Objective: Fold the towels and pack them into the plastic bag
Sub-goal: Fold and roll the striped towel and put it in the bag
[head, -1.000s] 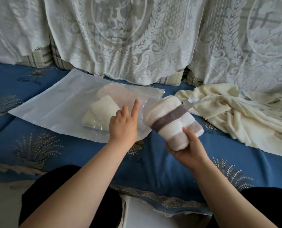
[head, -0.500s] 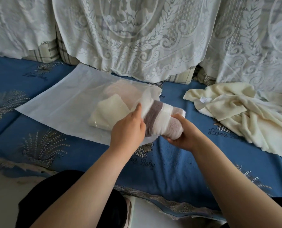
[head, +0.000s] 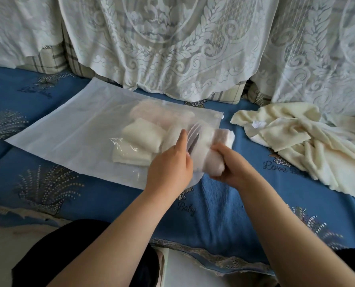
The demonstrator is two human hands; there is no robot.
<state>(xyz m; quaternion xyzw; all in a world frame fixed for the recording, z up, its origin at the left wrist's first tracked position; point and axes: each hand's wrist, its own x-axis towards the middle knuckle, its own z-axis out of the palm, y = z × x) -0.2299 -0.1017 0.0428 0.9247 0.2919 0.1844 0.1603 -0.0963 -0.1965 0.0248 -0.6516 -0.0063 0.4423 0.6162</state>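
A translucent plastic bag (head: 69,133) lies flat on the blue bed cover, its mouth facing right. Inside it sit a folded cream towel (head: 140,139) and a pale pink one (head: 151,109) behind. A rolled white towel with a brown stripe (head: 205,154) is partway inside the bag's mouth, its right end sticking out. My left hand (head: 170,168) holds the bag's opening edge at the near side. My right hand (head: 228,166) grips the outer end of the rolled towel.
An unfolded cream towel (head: 300,141) lies crumpled on the bed cover (head: 224,204) to the right. White lace drapes (head: 172,48) hang over cushions along the back. My dark-clothed knees are at the bottom edge.
The rolled striped towel has moved left from the open air into the bag's mouth. My left hand went from a raised finger to holding the bag's edge.
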